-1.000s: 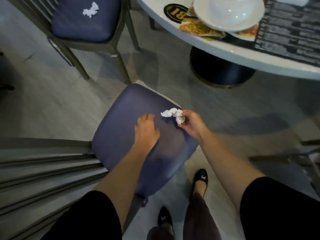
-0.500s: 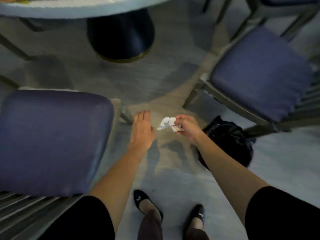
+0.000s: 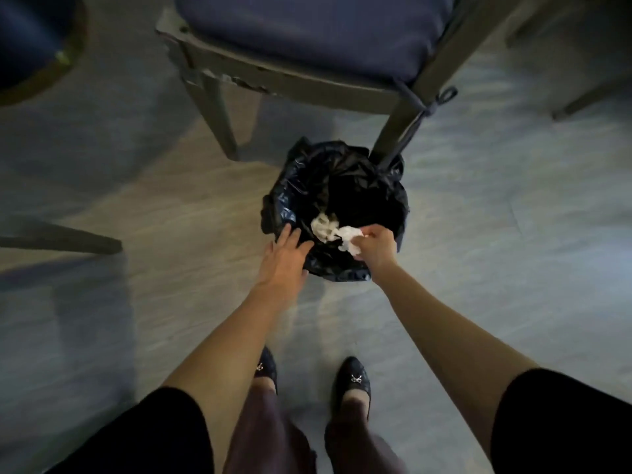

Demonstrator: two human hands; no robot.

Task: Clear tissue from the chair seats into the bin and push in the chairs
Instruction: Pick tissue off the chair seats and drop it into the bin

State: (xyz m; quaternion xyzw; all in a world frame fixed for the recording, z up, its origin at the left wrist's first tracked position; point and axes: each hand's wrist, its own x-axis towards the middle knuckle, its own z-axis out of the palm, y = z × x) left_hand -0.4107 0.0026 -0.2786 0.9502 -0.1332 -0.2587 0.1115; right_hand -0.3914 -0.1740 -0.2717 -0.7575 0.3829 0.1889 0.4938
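A small bin lined with a black bag (image 3: 386,189) stands on the floor by the leg of a chair with a blue seat cushion (image 3: 321,25). My right hand (image 3: 378,246) is over the bin's near rim, pinching a crumpled white tissue (image 3: 349,239). Another pale tissue (image 3: 323,225) lies inside the bag. My left hand (image 3: 285,258) is flat with fingers spread, touching the bag's left near edge.
The grey chair frame (image 3: 290,77) and its legs stand just behind the bin. The dark round table base (image 3: 30,46) is at the top left. A chair leg (image 3: 61,239) juts in at the left. My feet (image 3: 354,381) are below the bin.
I turned from the left chair to the bin. My right hand carried the tissue over the bin's opening, and my left hand reached the bag's edge.
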